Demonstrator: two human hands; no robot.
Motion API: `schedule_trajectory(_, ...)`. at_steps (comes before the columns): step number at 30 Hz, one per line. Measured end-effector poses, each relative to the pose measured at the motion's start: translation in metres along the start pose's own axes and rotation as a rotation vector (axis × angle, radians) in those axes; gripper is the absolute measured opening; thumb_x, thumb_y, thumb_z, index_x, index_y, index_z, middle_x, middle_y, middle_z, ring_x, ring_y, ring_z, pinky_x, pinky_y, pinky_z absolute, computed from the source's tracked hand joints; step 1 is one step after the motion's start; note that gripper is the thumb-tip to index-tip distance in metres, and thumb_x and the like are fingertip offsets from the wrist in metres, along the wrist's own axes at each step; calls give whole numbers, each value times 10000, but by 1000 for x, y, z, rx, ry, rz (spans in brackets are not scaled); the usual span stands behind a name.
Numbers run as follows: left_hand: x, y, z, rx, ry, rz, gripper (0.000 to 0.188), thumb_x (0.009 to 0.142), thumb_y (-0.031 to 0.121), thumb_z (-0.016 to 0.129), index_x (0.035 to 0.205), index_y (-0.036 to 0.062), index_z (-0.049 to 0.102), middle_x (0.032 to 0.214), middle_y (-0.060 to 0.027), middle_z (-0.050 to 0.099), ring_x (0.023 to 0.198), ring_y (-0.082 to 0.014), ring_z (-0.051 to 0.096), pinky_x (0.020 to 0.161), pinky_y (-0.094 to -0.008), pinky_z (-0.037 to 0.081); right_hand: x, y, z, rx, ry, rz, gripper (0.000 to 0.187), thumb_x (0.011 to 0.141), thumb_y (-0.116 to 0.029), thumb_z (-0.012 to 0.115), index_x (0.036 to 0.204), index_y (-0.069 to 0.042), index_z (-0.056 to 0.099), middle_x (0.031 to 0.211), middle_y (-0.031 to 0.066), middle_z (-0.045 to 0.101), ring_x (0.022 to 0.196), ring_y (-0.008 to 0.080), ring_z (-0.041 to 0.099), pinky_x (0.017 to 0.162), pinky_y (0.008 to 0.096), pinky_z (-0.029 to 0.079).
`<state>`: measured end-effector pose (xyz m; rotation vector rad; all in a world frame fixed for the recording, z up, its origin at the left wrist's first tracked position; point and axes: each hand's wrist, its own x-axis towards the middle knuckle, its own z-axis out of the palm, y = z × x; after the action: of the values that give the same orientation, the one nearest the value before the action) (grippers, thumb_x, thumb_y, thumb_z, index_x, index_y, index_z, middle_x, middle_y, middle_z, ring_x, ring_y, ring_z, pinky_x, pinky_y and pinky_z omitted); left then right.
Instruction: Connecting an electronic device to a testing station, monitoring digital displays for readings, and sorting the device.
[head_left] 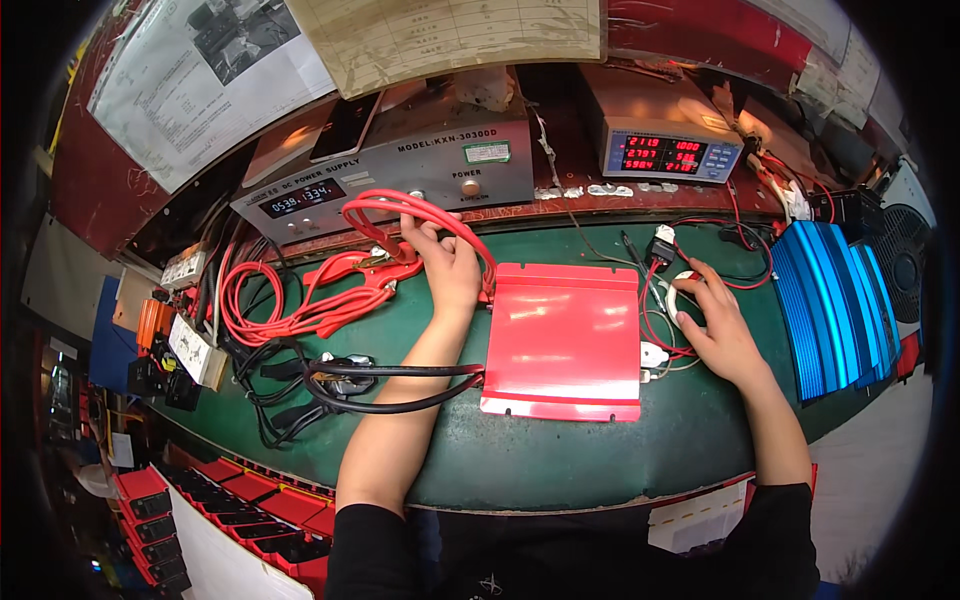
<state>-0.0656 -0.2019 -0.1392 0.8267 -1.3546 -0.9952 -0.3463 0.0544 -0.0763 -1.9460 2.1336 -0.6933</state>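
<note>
Your glossy, flat-topped red metal case (562, 340) lies mid-counter (590, 468). At its ten o'clock, your left hand (447, 262) is beside smooth, looping red cables (470, 235); I can't tell its grip. At three, your right hand (708, 318) grips a white curved piece (672, 298). Eight o'clock, red trays (250, 487) hold dark pieces (152, 507).

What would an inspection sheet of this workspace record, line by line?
Surface: green worktop.
Job's things: red box, lying flat between the hands.
Clutter: phone atop the grey power supply; blue finned box at right.
Hands: left hand beside the red cables, contact unclear; right hand holds a white curved piece.
Cables: red cables and black cables at the box's left side.
Surroundings: lit meter behind.
</note>
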Motion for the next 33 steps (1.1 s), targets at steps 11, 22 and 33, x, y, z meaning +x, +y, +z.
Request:
schedule_trajectory(11, -1, 2, 1, 9, -6, 0, 671, 960, -22, 520, 1457, 119, 93, 1150, -127, 572, 698, -146, 608, 635, -263, 497, 0, -1, -2, 13, -6, 12, 393, 890, -152, 621, 1263, -58, 545, 1507, 214, 390, 1366, 419, 414, 1116, 446, 342)
schedule_trajectory(22, -1, 4, 1, 10, 1, 8, 684, 962, -11, 526, 1464, 114, 78, 1149, -128, 574, 704, -155, 614, 644, -268, 504, 0, 0, 0, -12, -4, -2, 393, 892, -157, 618, 1265, -57, 543, 1509, 205, 388, 1366, 409, 416, 1122, 449, 333)
schedule_trajectory(33, 0, 0, -1, 23, -3, -1, 674, 963, -15, 525, 1460, 118, 90, 1150, -130, 575, 698, -155, 612, 641, -268, 503, 0, 1, 0, -4, -2, -3, 394, 897, -165, 619, 1269, -62, 543, 1514, 208, 383, 1369, 408, 414, 1122, 452, 332)
